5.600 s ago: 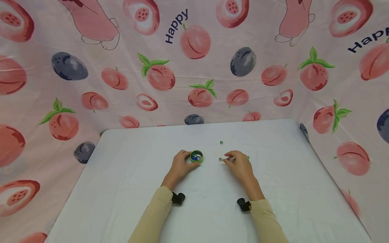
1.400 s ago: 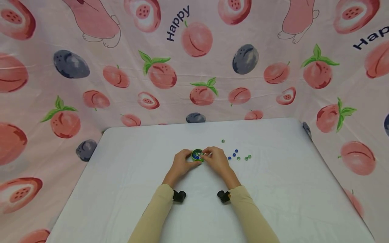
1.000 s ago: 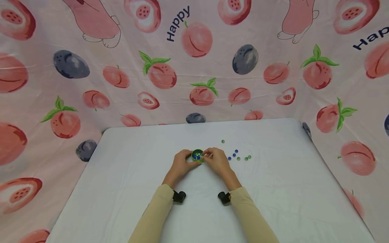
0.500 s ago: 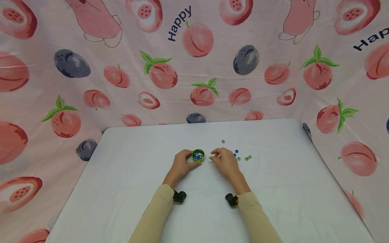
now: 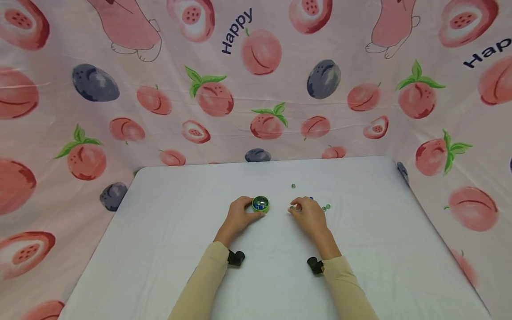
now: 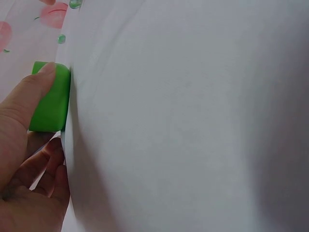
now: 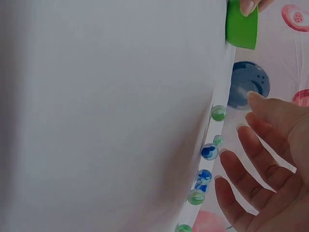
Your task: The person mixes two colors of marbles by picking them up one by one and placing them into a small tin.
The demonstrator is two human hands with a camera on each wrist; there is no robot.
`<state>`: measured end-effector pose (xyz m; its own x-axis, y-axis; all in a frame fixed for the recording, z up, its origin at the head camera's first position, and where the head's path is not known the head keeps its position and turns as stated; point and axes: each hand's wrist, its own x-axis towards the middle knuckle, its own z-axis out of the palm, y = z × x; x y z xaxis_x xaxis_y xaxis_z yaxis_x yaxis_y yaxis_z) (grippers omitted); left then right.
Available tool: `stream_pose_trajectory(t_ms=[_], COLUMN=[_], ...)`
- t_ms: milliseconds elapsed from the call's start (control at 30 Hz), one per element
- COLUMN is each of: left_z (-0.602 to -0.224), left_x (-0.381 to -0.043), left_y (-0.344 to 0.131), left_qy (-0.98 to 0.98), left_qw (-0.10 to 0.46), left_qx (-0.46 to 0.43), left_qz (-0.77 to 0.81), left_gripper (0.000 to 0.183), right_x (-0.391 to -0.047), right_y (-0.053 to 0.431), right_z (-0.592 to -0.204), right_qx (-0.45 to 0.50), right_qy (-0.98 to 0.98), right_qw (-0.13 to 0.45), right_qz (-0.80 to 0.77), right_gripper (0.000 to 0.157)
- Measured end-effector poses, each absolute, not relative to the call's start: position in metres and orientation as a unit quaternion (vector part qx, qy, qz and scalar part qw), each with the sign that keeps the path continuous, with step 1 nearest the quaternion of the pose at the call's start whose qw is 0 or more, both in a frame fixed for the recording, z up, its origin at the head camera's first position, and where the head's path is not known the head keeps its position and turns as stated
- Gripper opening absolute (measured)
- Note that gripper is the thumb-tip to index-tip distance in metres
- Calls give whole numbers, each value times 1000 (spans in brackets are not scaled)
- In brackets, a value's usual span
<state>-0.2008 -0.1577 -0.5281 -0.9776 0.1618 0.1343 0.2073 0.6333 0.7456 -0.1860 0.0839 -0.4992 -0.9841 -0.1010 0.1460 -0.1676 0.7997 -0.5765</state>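
Note:
A small round green container [image 5: 260,211] stands on the white table with blue and clear-looking marbles [image 5: 260,206] inside. My left hand [image 5: 240,215] grips its side, thumb in front and fingers behind; in the left wrist view the thumb presses the green wall [image 6: 55,106]. To the right, my right hand [image 5: 314,218] hovers low over loose marbles. The right wrist view shows that hand [image 7: 270,164] with fingers spread and nothing between them. A green marble [image 7: 218,113] lies nearest its thumb, and blue marbles [image 7: 209,152] sit by its other fingertips.
Beyond the right hand lie a green marble [image 5: 293,186] farther back and more green marbles [image 5: 328,206] to the right. The white table [image 5: 192,186] meets a fruit-printed cloth [image 5: 224,146] at its back and sides.
My right hand has left the container's rim and moved right, over the loose marbles. A green marble now shows by its fingertips. The left hand stays on the container.

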Motion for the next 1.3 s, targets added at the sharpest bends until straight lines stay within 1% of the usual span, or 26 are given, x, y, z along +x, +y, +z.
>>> stream_pose_trajectory(t_ms=[400,533,667,900,1100,1300], left_z=[-528,-527,-527,-528,-529,-527], left_x=[-201,-201,-201,-201,-201,-200], left_y=[-159,-159,-159,-159,-159,-159], left_qy=[-903,-901,-901,-901,-900,-903], left_qw=[22,20,17,19,21,17], left_qx=[-93,-93,-94,-94,-94,-89], left_qz=[-420,-424,-424,-424,-426,-421], left_gripper=[53,52,53,51,50,52], right_x=[-195,-199,-203,-209,-209,-207], right_y=[90,89,88,87,87,86], right_z=[-507,-506,-505,-506,-506,-505], right_qx=[87,90,90,92,94,89], right_qy=[-964,-968,-972,-978,-977,-975], right_qw=[76,71,53,36,35,42], right_qz=[239,225,209,185,190,199], right_gripper=[18,18,19,16,13,14])
